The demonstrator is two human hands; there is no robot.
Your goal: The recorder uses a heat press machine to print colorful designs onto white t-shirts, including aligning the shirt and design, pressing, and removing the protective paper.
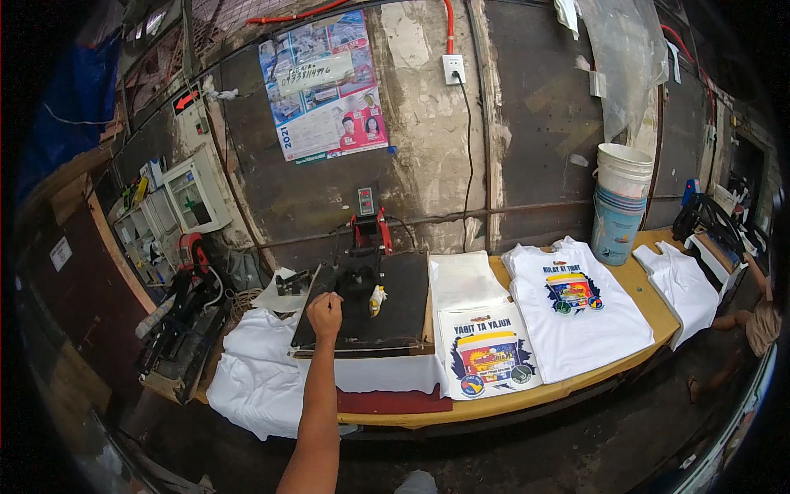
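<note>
My left hand (325, 314) is closed in a fist over the left front part of a black heat press (395, 321). It seems wrapped round the press handle, which the fist mostly hides. The press's wide plate is down, with white cloth (387, 375) hanging out below its front edge. A small yellow and white thing (377, 300) sits on top, beside the dark middle mechanism. At the back rises a red frame (384, 235) with a control box (366, 202). To the right lies a printed transfer sheet (487, 354) with mirrored lettering. My right hand is out of view.
White T-shirts lie on the yellow table: a plain one (259, 375) left, a printed one (576, 309) right, another (679, 284) farther right. Stacked buckets (619, 206) stand behind. A second press (185, 321) is at far left. A person's leg (728, 337) shows at far right.
</note>
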